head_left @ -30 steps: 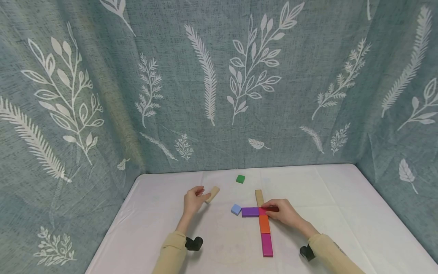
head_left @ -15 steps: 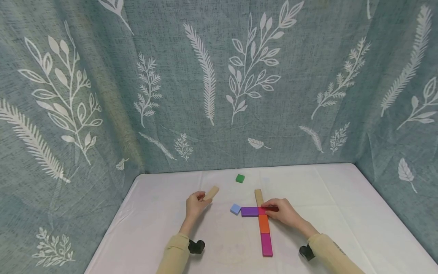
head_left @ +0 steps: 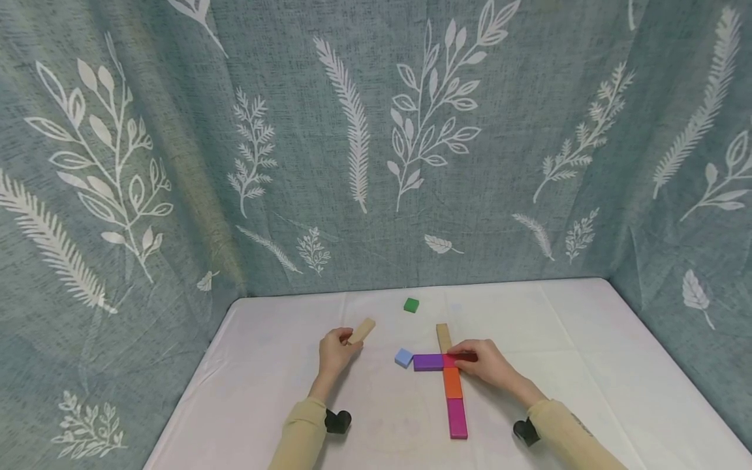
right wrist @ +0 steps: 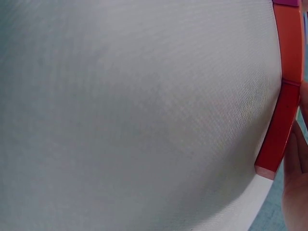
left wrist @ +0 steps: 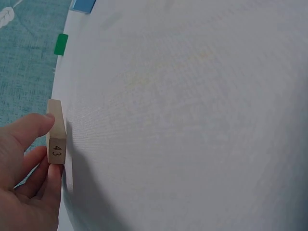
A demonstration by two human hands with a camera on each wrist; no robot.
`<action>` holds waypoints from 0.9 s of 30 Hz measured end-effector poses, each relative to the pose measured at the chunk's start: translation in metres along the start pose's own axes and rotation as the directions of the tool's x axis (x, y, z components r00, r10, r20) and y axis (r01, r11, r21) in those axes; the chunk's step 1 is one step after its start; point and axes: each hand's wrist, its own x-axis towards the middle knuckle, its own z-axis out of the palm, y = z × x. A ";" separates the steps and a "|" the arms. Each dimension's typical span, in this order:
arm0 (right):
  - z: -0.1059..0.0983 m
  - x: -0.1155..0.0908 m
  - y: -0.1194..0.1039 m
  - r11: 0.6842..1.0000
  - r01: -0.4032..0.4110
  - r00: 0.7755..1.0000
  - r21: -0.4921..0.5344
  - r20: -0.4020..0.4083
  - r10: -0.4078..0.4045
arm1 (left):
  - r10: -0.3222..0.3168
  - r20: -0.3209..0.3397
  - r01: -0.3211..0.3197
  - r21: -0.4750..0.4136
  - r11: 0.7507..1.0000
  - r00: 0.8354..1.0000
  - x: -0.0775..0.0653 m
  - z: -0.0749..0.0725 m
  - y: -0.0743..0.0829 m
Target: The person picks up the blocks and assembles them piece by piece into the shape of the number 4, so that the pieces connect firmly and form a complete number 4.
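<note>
My left hand [head_left: 336,358] pinches a plain wooden block [head_left: 361,329] between thumb and fingers. In the left wrist view, that wooden block [left wrist: 57,130] shows the number 43 on its near end. My right hand [head_left: 490,362] grips a red block [head_left: 449,360] at the meeting point of a cross of blocks, partly covering it. In the right wrist view the red block [right wrist: 280,130] adjoins the orange block [right wrist: 291,43]. The cross also has a purple block [head_left: 428,362] to the left, a second plain block [head_left: 443,336] beyond, and a magenta block [head_left: 457,418] nearest me.
A small light-blue block [head_left: 403,357] lies at the left end of the purple one. Farther back sits a small green block [head_left: 411,305]. The white-covered table [head_left: 529,313] ends at a patterned curtain [head_left: 376,163] behind and at both sides.
My left hand has closed its fingers on the plain block, moving slightly right to reach it. My right hand stays on the red block, and the other blocks keep their places.
</note>
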 end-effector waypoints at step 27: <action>0.000 0.002 0.002 1.000 0.019 1.000 -0.009 -0.002 -0.019 | 0.000 -0.061 0.003 0.052 0.999 0.998 0.002 0.006 0.001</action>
